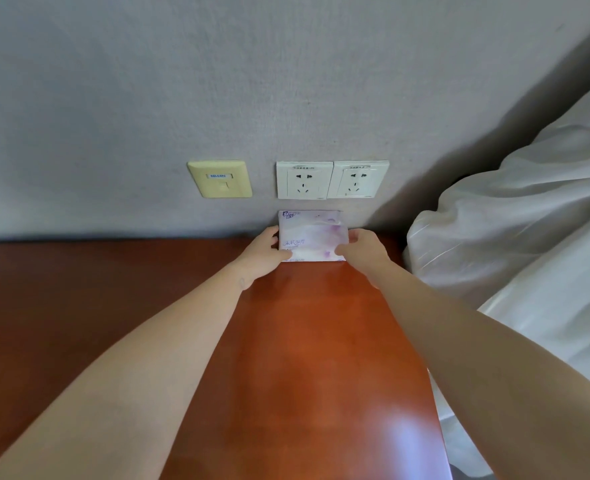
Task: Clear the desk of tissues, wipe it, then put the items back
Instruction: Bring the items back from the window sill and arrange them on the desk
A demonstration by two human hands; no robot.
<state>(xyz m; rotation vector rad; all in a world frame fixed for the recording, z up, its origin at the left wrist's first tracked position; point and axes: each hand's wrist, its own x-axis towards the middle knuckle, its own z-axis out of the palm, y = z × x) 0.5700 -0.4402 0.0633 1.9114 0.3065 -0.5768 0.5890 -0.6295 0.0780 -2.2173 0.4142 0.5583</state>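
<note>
Left hand (pixel 262 252) & right hand (pixel 361 249) grasp tissue pack (pixel 316 233) sides; yellow wall plate (pixel 220 179) label: BELDEN.

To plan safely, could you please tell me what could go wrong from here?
1. The left hand and right hand grip only the side edges of the tissue pack; it might sag or slip.
2. The pack sits just below the power sockets, so lifting it straight up could knock them.
</note>
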